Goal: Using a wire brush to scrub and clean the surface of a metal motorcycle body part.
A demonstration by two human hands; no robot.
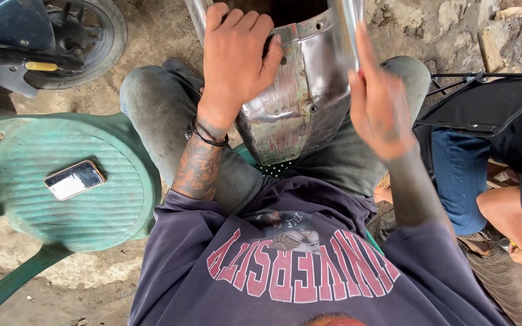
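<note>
Left hand (235, 57) curled over metal shell (303, 90) rim on lap; right hand (379, 102) blurred beside it, grip unclear

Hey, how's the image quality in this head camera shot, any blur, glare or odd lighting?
In the head view, the right hand is smeared by motion blur, while the left hand on the metal part is sharp. The same view shows soft, even daylight with no hard shadows, bright streaky reflections on the metal, and white glare on the phone screen lying on the green chair.

Phone (74, 179) on chair (110, 211), left
</note>
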